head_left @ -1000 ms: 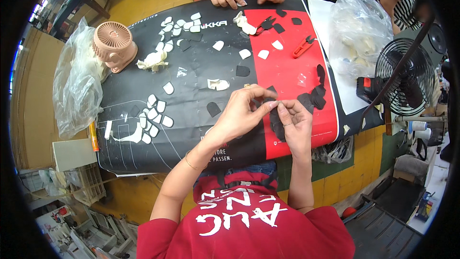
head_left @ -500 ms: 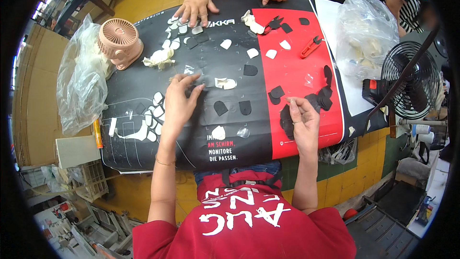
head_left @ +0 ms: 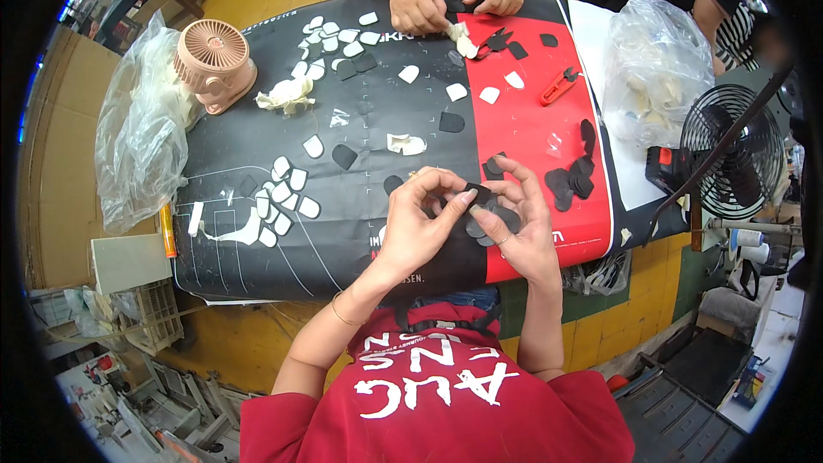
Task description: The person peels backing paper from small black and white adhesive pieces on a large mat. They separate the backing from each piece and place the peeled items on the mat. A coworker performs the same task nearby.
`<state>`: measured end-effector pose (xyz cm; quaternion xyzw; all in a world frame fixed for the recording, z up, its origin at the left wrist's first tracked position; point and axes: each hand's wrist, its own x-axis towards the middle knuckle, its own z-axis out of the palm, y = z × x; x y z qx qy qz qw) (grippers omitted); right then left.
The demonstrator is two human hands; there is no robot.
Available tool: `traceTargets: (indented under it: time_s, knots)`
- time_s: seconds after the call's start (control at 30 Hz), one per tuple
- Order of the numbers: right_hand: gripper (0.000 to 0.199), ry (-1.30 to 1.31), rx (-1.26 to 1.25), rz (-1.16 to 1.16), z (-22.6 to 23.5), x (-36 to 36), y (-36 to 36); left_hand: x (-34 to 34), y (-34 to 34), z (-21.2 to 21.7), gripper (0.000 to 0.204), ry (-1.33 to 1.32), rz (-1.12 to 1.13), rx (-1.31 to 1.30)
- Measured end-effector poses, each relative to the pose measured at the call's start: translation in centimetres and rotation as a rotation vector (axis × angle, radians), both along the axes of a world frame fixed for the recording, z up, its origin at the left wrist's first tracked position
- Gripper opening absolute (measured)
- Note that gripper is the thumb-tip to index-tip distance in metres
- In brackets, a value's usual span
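Both hands' fingers pinch one black piece near the desk's edge; clear bags far right hold pale pieces.

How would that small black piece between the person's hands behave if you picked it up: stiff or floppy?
The black piece looks thin and flat, so probably light and somewhat bendy. Both hands, left hand and right hand, pinch it by fingertips, suggesting little weight. Flat, it shouldn't roll.

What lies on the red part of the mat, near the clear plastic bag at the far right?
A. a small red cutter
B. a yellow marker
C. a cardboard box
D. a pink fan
A: the small red cutter lies on the red part of the mat, just left of the clear plastic bag; the pink fan stands at the far left corner.
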<state>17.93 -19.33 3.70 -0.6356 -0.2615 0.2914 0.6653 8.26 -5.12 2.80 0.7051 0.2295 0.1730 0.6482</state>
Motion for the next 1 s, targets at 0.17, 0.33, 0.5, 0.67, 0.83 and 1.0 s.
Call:
traceTargets:
  time_s: [0.17,0.33,0.5,0.67,0.83,1.0]
  knots:
    - [0.054,0.045,0.049,0.051,-0.2,0.0,0.0,-0.1,-1.0,-0.6,0.014,-0.187,0.098,-0.269]
    - [0.053,0.165,0.151,-0.062,-0.4,-0.3,-0.8,-0.1,2.3,0.9,0.017,-0.399,0.433,-0.418]
    - [0.043,0.201,0.155,-0.148,-0.6,0.7,-2.2,1.1,12.0,-0.2,0.025,-0.049,0.246,0.190]
    - [0.037,0.131,0.085,-0.165,-0.8,0.8,-1.8,2.9,11.0,-1.2,0.027,0.096,0.311,0.946]
    - [0.042,0.097,0.046,-0.139,-0.8,0.6,-0.6,0.1,2.8,1.0,0.015,-0.151,0.019,0.627]
    - [0.051,0.015,0.106,-0.149,-0.5,-0.2,-0.3,-0.6,-2.1,1.2,0.025,-0.121,0.031,0.631]
